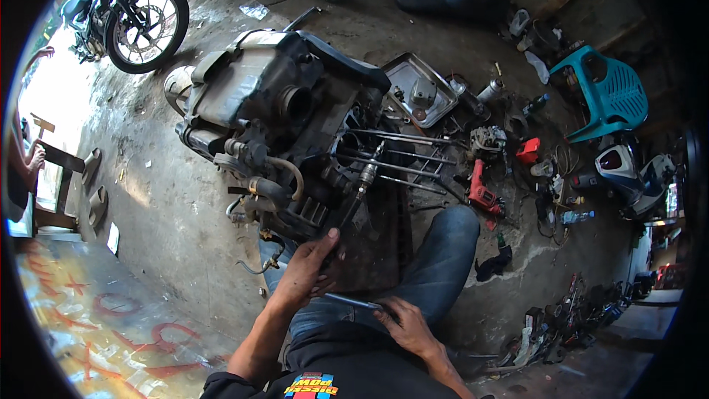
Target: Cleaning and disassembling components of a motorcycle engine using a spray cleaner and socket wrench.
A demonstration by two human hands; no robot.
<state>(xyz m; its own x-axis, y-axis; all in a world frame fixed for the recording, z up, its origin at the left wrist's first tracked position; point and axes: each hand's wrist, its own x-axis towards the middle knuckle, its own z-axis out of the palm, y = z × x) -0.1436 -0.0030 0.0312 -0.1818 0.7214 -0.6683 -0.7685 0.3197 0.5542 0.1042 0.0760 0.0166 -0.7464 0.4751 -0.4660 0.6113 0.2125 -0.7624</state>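
Both hands low before the partly stripped engine

From where I stand, the engine (255, 77) lies on the stained floor (173, 210) ahead of the person's knees, its long studs (413, 170) pointing right; its underside is hidden. The right hand (406, 327) is closed around a silver bar (351, 301), whose right end disappears inside the grip. The bar's other end runs under the left hand (306, 270), which is curled, thumb up; its fingers are mostly out of sight, and I cannot tell what they close on. A dark shaft (351, 210) slants up from that thumb to a shiny metal fitting (368, 172) among the studs, where its tip is lost in shadow.

Past the right knee lies a red drill (484, 193). A metal cover (422, 91) sits inside the tray (448, 102), near its middle; smaller pieces toward the tray's left corner are too small to name. At the floor's left edge, another person's arm (21, 140) is cut off.
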